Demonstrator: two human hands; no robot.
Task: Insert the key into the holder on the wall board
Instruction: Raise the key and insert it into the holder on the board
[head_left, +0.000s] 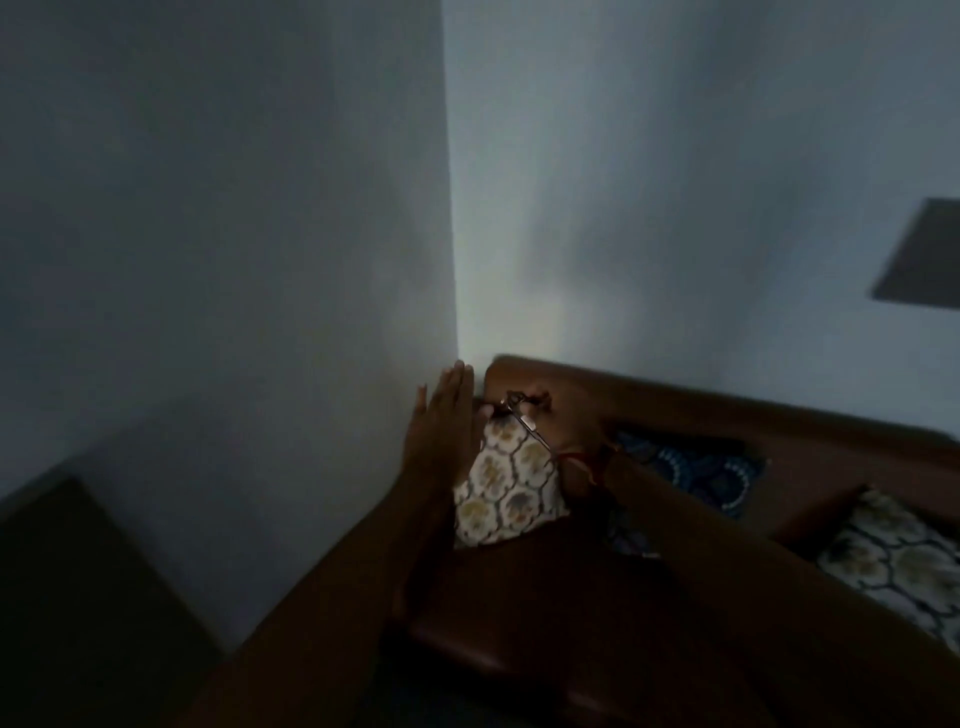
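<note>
Key (519, 413) with its ring sits pinched in the closed right hand (558, 423), above a patterned cushion (506, 493) on the brown sofa (675, 410). Left hand (441, 431) is flat and open, holding nothing, near the wall corner. No holder is clearly visible; a dark panel (922, 254) hangs far right. Recommended: locate the board before raising the key.

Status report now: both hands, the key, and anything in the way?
Left hand open, flat by the wall. Right hand shut on key, over patterned cushion. Holder not in view; dim light.
</note>
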